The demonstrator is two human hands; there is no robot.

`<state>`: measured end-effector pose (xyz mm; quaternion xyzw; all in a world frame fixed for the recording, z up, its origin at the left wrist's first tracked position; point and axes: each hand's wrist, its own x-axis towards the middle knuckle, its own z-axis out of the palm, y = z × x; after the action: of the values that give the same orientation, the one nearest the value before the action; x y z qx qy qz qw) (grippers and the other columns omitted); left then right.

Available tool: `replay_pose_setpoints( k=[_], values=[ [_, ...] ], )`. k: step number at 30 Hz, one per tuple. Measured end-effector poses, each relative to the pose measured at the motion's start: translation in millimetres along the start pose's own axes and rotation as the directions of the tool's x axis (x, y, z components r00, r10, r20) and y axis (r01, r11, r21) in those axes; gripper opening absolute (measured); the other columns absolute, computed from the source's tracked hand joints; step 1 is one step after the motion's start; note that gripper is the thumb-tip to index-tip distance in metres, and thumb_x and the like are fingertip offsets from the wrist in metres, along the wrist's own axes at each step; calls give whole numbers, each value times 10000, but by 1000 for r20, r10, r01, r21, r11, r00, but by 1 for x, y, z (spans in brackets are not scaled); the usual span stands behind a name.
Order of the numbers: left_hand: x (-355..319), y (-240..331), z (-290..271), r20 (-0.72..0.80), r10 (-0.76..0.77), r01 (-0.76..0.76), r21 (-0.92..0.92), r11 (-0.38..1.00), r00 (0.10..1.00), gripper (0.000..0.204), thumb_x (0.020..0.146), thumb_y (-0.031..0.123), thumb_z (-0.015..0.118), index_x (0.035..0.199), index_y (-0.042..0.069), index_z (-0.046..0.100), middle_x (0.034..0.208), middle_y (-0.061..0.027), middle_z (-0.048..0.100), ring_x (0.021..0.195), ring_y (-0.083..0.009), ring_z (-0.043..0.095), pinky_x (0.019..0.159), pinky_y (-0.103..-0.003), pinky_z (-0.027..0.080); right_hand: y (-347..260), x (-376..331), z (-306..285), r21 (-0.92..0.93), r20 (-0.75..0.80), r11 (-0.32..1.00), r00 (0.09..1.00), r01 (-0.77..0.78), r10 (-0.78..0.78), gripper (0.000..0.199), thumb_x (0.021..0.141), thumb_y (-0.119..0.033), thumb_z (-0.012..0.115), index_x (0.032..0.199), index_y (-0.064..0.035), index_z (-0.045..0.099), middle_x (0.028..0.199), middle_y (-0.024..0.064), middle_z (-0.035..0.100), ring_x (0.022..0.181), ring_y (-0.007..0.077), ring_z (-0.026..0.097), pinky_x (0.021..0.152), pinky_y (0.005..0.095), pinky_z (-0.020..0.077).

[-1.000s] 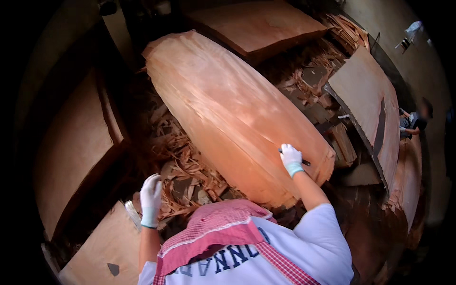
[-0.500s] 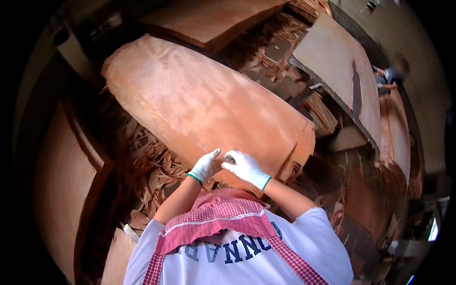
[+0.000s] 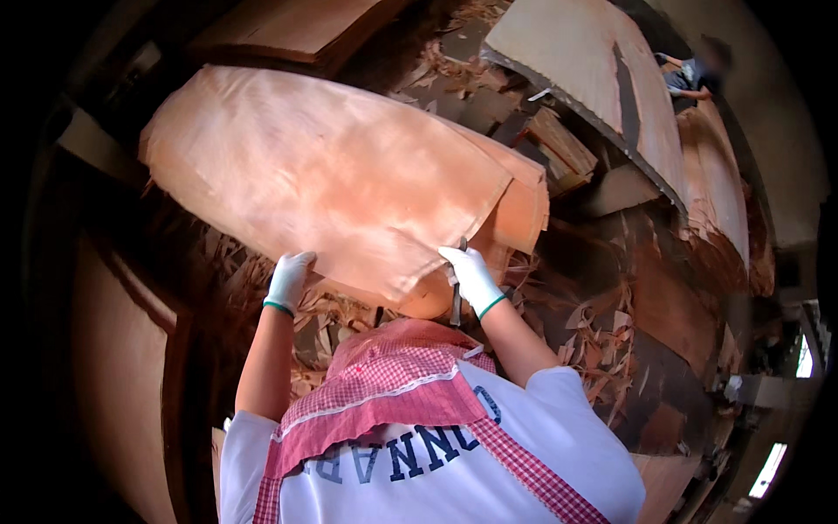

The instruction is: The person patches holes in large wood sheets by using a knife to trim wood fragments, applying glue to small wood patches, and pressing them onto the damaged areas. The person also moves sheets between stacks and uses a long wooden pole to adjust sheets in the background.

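A large, thin orange-tan wood veneer sheet (image 3: 323, 166) lies over a stack of similar sheets, its near edge lifted and wavy. My left hand (image 3: 290, 279), in a white glove with a green cuff, is closed on the sheet's near edge at the left. Farther right, my gloved right hand (image 3: 471, 278) pinches the same sheet near its right corner. A slim dark tool (image 3: 456, 306), possibly a knife, runs through the right hand, poking out above and below the fingers. Under the lifted corner, lower veneer sheets (image 3: 519, 214) show at the right.
Torn veneer scraps (image 3: 598, 354) litter the floor around the stack. Another veneer stack (image 3: 589, 65) stands at the far right, with a person (image 3: 694, 74) beside it. More stacked sheets lie at the far left (image 3: 297, 31) and near left (image 3: 118, 375). A small wood bundle (image 3: 559, 148) sits between the stacks.
My hands have moved apart, the left one leftward, and both now grip the sheet's near edge. The top sheet has shifted left, uncovering more of the sheets beneath at the right.
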<state>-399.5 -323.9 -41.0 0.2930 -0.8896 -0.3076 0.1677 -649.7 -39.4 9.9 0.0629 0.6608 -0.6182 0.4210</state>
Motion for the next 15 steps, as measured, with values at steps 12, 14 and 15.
replay_pose_setpoints(
  k=[12, 14, 15],
  values=[
    [9, 234, 59, 389, -35, -250, 653, 715, 920, 255, 827, 206, 610, 1038, 66, 632, 1043, -94, 653, 990, -227, 619, 815, -374, 457, -1, -25, 61, 1, 37, 980, 980, 197, -197, 196, 902, -179, 644, 773, -58, 560, 661, -37, 531, 546, 65, 472, 481, 228, 359],
    [12, 234, 67, 386, -22, -267, 676, 687, 922, 149, 824, 167, 588, 917, 87, 673, 904, -63, 678, 860, -221, 651, 723, -359, 472, 4, -22, 54, 78, 67, 983, 982, 169, -174, 170, 916, -136, 630, 772, -91, 551, 668, -73, 482, 555, 44, 403, 489, 219, 320],
    [11, 232, 70, 385, 13, -293, 681, 672, 923, 136, 821, 168, 588, 878, 91, 684, 855, -58, 681, 814, -225, 660, 688, -354, 475, 3, -24, 51, 58, 64, 987, 986, 153, -156, 164, 911, -170, 641, 787, -92, 566, 666, -68, 491, 541, 39, 407, 476, 221, 314]
  ],
)
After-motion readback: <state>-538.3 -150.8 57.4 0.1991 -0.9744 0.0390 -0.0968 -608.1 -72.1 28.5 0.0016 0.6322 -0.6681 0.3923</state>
